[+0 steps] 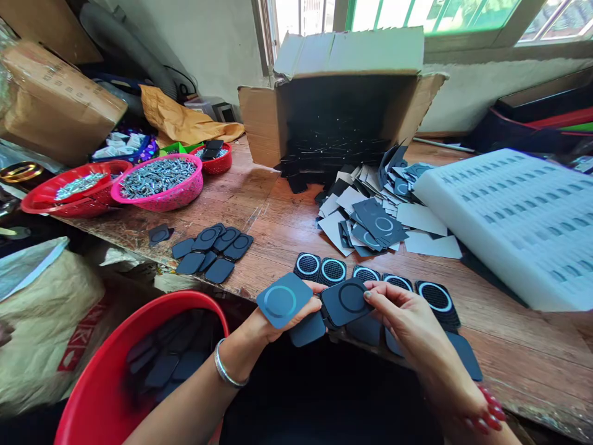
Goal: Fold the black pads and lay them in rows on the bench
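My left hand (273, 324), with a silver bracelet at its wrist, has a dark square piece with a pale ring (283, 300) lying over it. Its fingers also reach the left edge of a hinged dark piece (345, 303), whose lower flap (308, 329) hangs at the left. My right hand (402, 312) pinches the upper right of that hinged piece, thumb by its dark ring. Behind the hands, several open black units with white rings (434, 296) stand in a row along the table's front edge, partly covered by my hands.
Black folded units (219, 269) lie at the left of the table (273, 216). Loose cards (343, 228) spill before a cardboard box (262, 133). White foam (509, 228) is at the right. Bowls of metal parts (185, 199) stand back left. A red tub (104, 361) sits below.
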A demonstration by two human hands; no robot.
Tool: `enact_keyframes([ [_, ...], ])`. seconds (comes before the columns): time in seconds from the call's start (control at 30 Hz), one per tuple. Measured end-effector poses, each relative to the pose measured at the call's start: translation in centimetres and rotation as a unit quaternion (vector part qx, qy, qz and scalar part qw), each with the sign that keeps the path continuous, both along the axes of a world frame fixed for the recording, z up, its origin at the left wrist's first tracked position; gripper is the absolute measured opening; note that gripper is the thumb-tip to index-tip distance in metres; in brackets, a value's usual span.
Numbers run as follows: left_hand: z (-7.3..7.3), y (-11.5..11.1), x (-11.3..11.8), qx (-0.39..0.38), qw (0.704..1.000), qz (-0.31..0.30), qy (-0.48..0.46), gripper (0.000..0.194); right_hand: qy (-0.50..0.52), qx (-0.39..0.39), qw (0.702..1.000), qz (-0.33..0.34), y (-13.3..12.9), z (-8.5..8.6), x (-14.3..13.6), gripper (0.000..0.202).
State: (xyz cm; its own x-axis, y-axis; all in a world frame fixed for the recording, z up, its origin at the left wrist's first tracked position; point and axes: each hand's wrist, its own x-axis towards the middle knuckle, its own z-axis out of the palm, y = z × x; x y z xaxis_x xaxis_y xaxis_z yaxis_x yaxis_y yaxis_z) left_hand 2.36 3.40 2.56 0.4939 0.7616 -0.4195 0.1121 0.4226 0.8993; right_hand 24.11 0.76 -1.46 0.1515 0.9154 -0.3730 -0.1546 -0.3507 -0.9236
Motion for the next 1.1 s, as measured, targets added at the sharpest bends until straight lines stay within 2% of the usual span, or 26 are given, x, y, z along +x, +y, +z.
enact_keyframes([
  [0.2, 0.2, 0.2, 0.1, -0.007, 1.000, 0.000, 0.010, 0.034, -0.019, 0.021, 0.999, -0.029, 0.0, 0.6, -0.6, 0.035],
  [0.6, 0.5, 0.2, 0.3, -0.036, 0.999, 0.008, -0.007, 0.034, -0.012, 0.031, 0.999, -0.025, -0.4, 0.8, -1.2, 0.037],
  [0.83, 0.0, 0.2, 0.2, -0.034, 0.999, 0.007, -0.007, 0.032, -0.026, 0.035, 0.999, -0.026, -0.5, 0.9, -1.3, 0.037],
  [1.1, -1.1, -0.1, -0.1, -0.041, 0.998, 0.042, 0.007, 0.046, -0.111, 0.082, 0.990, -0.028, -0.7, 0.5, -1.3, 0.033],
])
